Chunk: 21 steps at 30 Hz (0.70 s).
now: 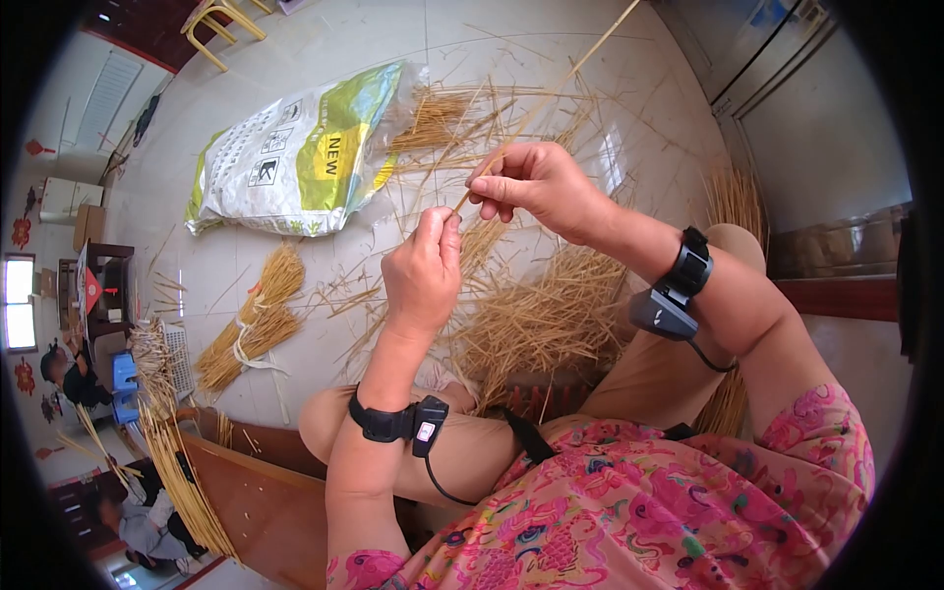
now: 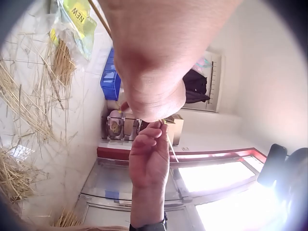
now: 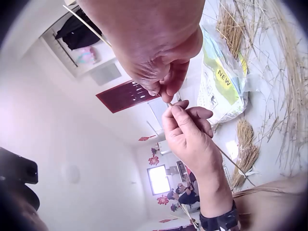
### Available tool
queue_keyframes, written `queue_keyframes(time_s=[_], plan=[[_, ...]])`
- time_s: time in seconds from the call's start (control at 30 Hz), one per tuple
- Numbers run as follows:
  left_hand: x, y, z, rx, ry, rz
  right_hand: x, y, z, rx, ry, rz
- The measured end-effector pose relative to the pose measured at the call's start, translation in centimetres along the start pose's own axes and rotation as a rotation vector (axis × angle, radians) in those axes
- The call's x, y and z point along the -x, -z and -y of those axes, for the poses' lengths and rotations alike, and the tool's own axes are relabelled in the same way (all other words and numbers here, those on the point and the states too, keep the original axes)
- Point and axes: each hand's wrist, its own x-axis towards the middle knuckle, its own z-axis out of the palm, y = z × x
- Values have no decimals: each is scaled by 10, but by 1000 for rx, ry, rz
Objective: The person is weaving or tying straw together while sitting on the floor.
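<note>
A thin straw stalk (image 1: pixel 602 41) runs from my hands toward the upper right of the head view. My left hand (image 1: pixel 423 270) pinches it low down, fingers curled in around it. Just above, my right hand (image 1: pixel 539 189) grips the same stalk between thumb and fingers. The fingertips of both hands are close together. In the right wrist view, part of a stalk (image 3: pixel 235 165) shows beyond the left hand (image 3: pixel 190 137). The right hand (image 2: pixel 150 156) faces the camera in the left wrist view. Below both hands lies a loose heap of straw (image 1: pixel 551 315).
A white and green plastic bag (image 1: pixel 280 157) lies on the tiled floor (image 1: pixel 344 39), with straw (image 1: pixel 433 118) at its mouth. Tied straw bundles (image 1: pixel 251 320) are at the left. A wooden board (image 1: pixel 261 501) stands near my left leg. Other people (image 1: pixel 152 526) sit farther left.
</note>
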Motion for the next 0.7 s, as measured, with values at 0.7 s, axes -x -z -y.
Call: queue_keyframes(time_s=[0.7], plan=[[-1, 3, -5, -163, -128, -77, 4, -9, -6, -58, 21, -79]])
